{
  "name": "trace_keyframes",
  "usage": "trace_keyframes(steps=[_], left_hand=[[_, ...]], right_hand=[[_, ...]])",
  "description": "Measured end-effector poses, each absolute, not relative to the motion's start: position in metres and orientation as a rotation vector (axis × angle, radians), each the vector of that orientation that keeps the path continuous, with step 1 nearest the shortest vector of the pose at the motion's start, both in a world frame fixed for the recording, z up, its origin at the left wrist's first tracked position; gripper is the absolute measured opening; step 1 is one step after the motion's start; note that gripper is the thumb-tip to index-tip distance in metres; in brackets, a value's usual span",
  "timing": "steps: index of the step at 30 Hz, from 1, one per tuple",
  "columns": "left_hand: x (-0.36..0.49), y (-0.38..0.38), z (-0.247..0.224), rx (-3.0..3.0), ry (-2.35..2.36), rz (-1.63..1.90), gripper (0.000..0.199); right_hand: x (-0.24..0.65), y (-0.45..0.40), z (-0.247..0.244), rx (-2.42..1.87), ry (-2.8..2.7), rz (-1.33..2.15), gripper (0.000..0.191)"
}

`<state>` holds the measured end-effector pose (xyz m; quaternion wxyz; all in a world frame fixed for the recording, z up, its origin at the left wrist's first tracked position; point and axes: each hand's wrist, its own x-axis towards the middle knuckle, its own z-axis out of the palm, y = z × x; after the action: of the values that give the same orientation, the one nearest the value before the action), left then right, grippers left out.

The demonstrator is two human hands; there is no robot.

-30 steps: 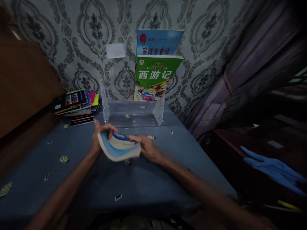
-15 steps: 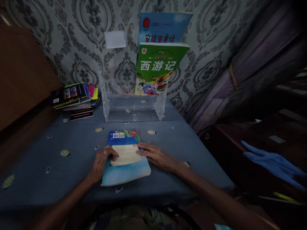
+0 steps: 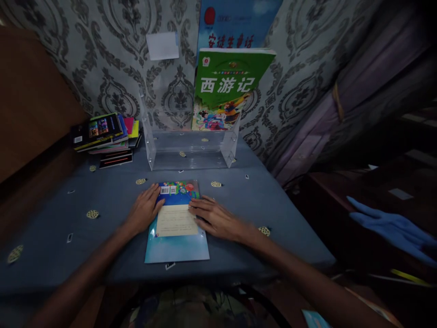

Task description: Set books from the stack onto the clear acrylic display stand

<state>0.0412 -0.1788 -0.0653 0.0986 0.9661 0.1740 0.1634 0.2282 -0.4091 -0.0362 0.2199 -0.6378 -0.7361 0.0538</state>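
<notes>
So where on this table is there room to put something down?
Tablecloth lies bare between the left hand and stacked books, and from the right hand to its right edge. Crowded: the middle, with the blue book under both hands.

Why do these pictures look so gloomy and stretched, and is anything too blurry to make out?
Head view: dim overall, darkest at right beyond the curtain; wide-lens stretching seems to lengthen the forearms toward the bottom corners; forearms smeared, small print on the flat book unreadable, green book's title crisp.
</notes>
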Motion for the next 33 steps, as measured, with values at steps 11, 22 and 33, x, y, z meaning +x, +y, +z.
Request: trace_keyframes(steps=[11,22,33], left_hand=[[0.046,-0.175,-0.073,2.953,0.481,0.454,0.056],[0.063,-0.178,-0.070,2.999,0.349,0.407,0.053],[0.070,-0.180,-0.063,3.006,0.266,0.366,0.051]], right_hand=[[0.203,-0.332,-0.060,-1.969,-1.881,0.081,0.058],[0.204,-0.333,-0.067,-1.955,-1.864,0.037,0.057],[0.203,-0.336,-0.068,-1.956,-1.713,-0.038,0.048]])
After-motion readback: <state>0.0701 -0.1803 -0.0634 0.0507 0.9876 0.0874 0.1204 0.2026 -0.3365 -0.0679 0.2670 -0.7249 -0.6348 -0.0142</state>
